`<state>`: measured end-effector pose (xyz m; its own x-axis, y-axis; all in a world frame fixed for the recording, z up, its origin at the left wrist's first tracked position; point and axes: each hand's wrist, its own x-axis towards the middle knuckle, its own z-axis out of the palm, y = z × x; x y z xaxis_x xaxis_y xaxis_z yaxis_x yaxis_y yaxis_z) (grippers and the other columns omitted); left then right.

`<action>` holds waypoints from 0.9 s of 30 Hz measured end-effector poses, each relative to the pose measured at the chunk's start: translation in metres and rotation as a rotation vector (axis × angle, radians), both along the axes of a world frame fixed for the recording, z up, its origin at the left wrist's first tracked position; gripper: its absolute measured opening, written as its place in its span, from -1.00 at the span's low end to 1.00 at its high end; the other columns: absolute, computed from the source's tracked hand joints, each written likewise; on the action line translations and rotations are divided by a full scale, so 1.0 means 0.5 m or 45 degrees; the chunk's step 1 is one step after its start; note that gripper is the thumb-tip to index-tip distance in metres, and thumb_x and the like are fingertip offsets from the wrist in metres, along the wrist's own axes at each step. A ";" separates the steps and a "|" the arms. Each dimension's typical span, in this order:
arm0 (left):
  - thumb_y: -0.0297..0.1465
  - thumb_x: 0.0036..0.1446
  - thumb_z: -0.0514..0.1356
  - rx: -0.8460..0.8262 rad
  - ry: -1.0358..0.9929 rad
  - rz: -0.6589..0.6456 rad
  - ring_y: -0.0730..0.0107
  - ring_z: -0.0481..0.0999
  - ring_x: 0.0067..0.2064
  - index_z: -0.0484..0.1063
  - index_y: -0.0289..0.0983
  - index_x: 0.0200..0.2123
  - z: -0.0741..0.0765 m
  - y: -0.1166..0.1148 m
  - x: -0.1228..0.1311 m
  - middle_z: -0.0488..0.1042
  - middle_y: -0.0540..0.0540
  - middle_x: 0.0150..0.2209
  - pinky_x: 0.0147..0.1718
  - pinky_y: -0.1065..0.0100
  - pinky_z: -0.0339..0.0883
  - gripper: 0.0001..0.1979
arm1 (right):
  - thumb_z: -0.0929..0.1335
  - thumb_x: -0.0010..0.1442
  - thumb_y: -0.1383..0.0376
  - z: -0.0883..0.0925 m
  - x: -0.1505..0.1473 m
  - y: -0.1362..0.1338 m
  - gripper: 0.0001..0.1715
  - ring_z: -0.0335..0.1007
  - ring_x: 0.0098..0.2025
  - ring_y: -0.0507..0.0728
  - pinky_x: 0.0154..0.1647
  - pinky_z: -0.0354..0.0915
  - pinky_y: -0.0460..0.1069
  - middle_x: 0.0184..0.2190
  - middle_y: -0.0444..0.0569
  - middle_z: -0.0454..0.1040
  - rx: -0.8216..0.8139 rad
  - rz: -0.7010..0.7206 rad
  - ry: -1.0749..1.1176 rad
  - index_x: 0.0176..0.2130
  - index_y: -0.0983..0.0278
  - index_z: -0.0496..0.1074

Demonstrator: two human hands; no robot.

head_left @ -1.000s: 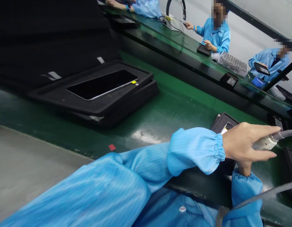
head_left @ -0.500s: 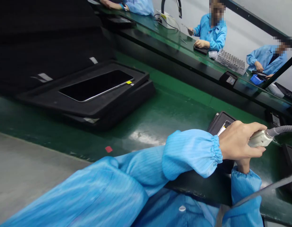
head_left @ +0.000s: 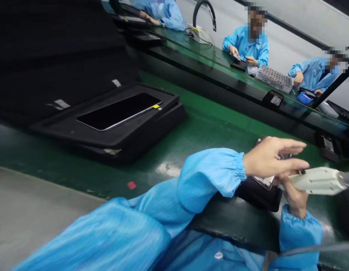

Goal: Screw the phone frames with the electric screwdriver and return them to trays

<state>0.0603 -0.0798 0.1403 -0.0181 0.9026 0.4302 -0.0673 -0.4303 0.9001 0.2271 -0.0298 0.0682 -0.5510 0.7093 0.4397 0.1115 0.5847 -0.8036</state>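
Head view: the phone point(head_left: 265, 182) lies on a black tray point(head_left: 266, 200) on the table point(head_left: 214, 139), partly under the left hand point(head_left: 272, 157), whose grip is wide and looks empty. The right hand point(head_left: 296, 195) wraps the tool point(head_left: 318, 181) (fingertips partly hidden); a slipping hold could knock the phone. No writing is legible.

Looks like an electronics workshop, shows an opened phone point(head_left: 264, 183) and cream hand tool point(head_left: 318, 181) at the green tabletop point(head_left: 211, 131), another phone point(head_left: 120, 112) on black foam point(head_left: 134, 131), blue-smocked workers point(head_left: 257, 47) and gridded parts trays point(head_left: 274, 79) along the far bench point(head_left: 202, 52)'s edge.
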 end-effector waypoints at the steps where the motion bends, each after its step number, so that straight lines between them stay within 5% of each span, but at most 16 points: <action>1: -0.26 0.04 0.34 -0.028 -0.060 0.047 0.14 0.47 0.07 0.38 -0.43 0.07 -0.004 0.002 -0.017 0.46 -0.33 0.03 0.10 0.22 0.36 -0.43 | 0.32 0.28 0.15 0.011 0.001 -0.004 -0.75 0.41 -0.45 0.07 -0.33 0.40 0.04 -0.52 -0.17 0.40 -0.018 0.000 0.083 -0.21 0.31 0.36; 4: -0.16 -0.03 0.37 -0.124 -0.060 0.297 0.08 0.47 0.06 0.40 -0.44 0.04 -0.029 0.005 -0.073 0.47 -0.34 0.01 0.15 0.10 0.32 -0.36 | 0.39 0.18 0.19 0.027 0.036 0.003 -0.62 0.50 -0.35 0.18 -0.23 0.42 0.14 -0.45 -0.11 0.49 0.006 -0.191 0.333 -0.05 0.27 0.30; 6: -0.13 -0.04 0.36 -0.206 -0.014 0.430 0.07 0.47 0.07 0.41 -0.44 0.02 -0.054 0.003 -0.108 0.47 -0.33 0.02 0.16 0.07 0.30 -0.36 | 0.42 0.13 0.16 0.006 0.086 0.033 -0.57 0.50 -0.15 0.26 -0.08 0.40 0.21 -0.22 0.03 0.54 0.076 -0.408 0.202 -0.04 0.27 0.36; 9: -0.19 0.01 0.32 -0.328 0.087 0.564 0.08 0.46 0.07 0.39 -0.46 0.04 -0.100 0.004 -0.145 0.44 -0.35 0.04 0.16 0.05 0.30 -0.40 | 0.41 0.09 0.07 -0.075 0.180 0.109 -0.51 0.44 -0.01 0.31 0.07 0.33 0.23 -0.02 0.15 0.48 0.229 -0.664 -0.231 -0.05 0.29 0.45; 12: -0.26 0.08 0.23 -0.421 0.309 0.589 0.10 0.46 0.07 0.38 -0.47 0.05 -0.137 0.015 -0.153 0.43 -0.35 0.06 0.14 0.07 0.32 -0.48 | 0.30 0.12 0.08 -0.165 0.260 0.181 -0.49 0.39 0.06 0.37 0.09 0.31 0.25 0.07 0.28 0.40 0.421 -0.696 -0.446 -0.07 0.38 0.45; 15: -0.35 0.12 0.17 -0.472 0.553 0.493 0.16 0.47 0.07 0.41 -0.41 0.05 -0.152 0.035 -0.126 0.47 -0.25 0.04 0.11 0.16 0.36 -0.57 | 0.21 0.09 0.24 -0.205 0.302 0.207 -0.40 0.11 0.27 0.41 0.23 0.08 0.37 0.25 0.30 0.16 0.432 -0.744 -0.547 0.09 0.43 0.34; 18: -0.41 0.11 0.16 -0.512 0.680 0.429 0.13 0.45 0.09 0.45 -0.34 0.01 -0.154 0.056 -0.071 0.49 -0.19 0.02 0.16 0.15 0.29 -0.62 | 0.18 0.07 0.34 -0.197 0.309 0.190 -0.24 -0.07 0.33 0.41 0.25 -0.02 0.41 0.32 0.30 0.00 0.463 -0.915 -0.552 0.25 0.45 0.14; 21: -0.36 0.06 0.24 -0.567 0.776 0.398 -0.02 0.23 0.25 0.33 -0.37 0.14 -0.163 0.077 -0.007 0.30 -0.29 0.19 0.27 0.05 0.07 -0.45 | 0.18 0.12 0.31 -0.181 0.293 0.158 -0.28 0.06 0.29 0.39 0.22 0.12 0.30 0.28 0.30 0.09 0.541 -0.993 -0.504 0.25 0.46 0.16; 24: -0.28 -0.23 0.45 -0.627 0.867 0.365 -0.19 -0.14 0.36 0.09 -0.45 0.27 -0.183 0.093 0.042 -0.08 -0.45 0.33 0.32 -0.10 -0.20 0.02 | 0.21 0.19 0.21 -0.176 0.268 0.125 -0.36 0.21 0.22 0.38 0.15 0.22 0.25 0.23 0.29 0.20 0.590 -0.978 -0.466 0.19 0.45 0.25; 27: -0.40 -0.33 0.45 -0.635 0.896 0.344 -0.17 -0.24 0.38 0.06 -0.43 0.28 -0.199 0.097 0.060 -0.16 -0.46 0.35 0.32 -0.12 -0.37 0.07 | 0.24 0.24 0.12 -0.172 0.246 0.094 -0.39 0.29 0.16 0.37 0.06 0.30 0.20 0.19 0.28 0.26 0.607 -1.006 -0.414 0.15 0.44 0.31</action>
<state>0.0901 -0.0312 0.0408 -0.1370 0.9904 -0.0181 0.6161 0.0995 0.7814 0.3501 0.0170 -0.0180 -0.1384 0.7137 0.6866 0.7852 0.5016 -0.3631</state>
